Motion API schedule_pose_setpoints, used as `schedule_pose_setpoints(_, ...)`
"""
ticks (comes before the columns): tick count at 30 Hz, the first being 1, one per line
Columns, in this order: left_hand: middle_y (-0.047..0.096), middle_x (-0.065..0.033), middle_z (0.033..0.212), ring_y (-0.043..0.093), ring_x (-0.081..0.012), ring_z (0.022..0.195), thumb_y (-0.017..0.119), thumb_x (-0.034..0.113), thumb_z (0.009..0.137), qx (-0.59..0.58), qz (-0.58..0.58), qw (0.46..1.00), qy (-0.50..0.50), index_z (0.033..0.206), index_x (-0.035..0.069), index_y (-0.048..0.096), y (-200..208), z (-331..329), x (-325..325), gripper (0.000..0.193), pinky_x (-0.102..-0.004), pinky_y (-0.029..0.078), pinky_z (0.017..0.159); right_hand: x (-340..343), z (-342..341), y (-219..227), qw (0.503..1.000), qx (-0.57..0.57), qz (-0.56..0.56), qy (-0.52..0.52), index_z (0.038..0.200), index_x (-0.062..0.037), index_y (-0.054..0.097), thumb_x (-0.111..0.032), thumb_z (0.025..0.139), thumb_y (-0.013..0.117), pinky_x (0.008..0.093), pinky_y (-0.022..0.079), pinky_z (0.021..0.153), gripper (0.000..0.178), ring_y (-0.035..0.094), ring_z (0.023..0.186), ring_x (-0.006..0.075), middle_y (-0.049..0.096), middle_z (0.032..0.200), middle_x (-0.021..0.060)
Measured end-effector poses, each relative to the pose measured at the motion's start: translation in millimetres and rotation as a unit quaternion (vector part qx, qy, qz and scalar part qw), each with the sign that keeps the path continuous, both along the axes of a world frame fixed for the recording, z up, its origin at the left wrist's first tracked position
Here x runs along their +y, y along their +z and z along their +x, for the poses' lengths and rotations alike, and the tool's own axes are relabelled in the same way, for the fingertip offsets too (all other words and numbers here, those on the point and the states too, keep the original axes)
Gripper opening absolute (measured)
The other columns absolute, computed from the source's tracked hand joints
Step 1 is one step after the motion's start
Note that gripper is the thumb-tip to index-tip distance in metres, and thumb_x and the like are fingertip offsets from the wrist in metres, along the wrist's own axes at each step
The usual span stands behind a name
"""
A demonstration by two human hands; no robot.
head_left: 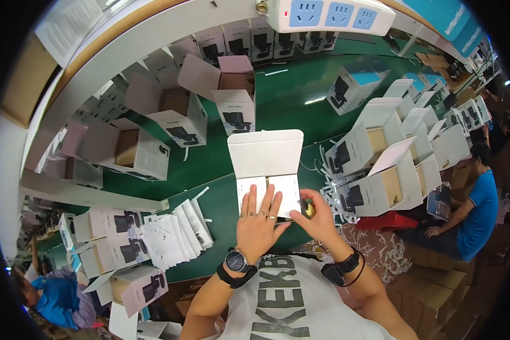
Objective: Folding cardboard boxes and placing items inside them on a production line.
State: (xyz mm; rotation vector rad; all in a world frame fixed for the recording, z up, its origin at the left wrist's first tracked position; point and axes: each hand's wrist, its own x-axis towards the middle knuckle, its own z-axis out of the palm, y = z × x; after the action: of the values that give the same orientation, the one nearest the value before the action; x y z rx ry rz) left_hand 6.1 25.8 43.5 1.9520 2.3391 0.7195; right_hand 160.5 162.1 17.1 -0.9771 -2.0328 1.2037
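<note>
In front of me a white carton stands on the green table with its large lid flap raised away from me. My left hand lies flat on the two closed inner flaps, its fingers stretched out and slightly apart. At the carton's right side is my right hand, fingers bent, thumb close to the near right corner. A small yellow and dark object shows between that thumb and forefinger; its kind is not clear. The carton's inside is hidden under the flaps.
Open cartons stand behind and to the left, more cartons to the right. A stack of white printed leaflets lies left. Paper strips pile up right. A power strip hangs above. Other people sit at both sides.
</note>
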Motion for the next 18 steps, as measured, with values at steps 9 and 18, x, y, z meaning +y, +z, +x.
schedule_pose_setpoints(9,0.042,-0.0114,0.165,0.033,-0.0493,0.151,0.079,0.045,0.085,0.022,-0.007,1.000,0.009,0.156,0.012,0.048,-3,4,4,0.084,-0.0583,0.031,0.121,59,-17,28,0.966,-0.104,0.235,0.012,0.106,-0.0066,0.073,-0.015,0.091,0.076,0.0363,0.055,0.068,0.018,0.071,0.079,0.0292,0.074,0.091,0.0114)
schedule_pose_setpoints(18,0.040,-0.0107,0.166,0.032,-0.0497,0.151,0.077,0.047,0.086,0.024,-0.015,1.000,0.013,0.156,0.012,0.048,-4,4,5,0.083,-0.0585,0.030,0.121,58,-18,31,0.969,-0.067,0.237,0.025,0.095,-0.0078,0.076,-0.015,0.087,0.079,0.0401,0.054,0.067,0.011,0.070,0.074,0.0314,0.074,0.085,0.0109)
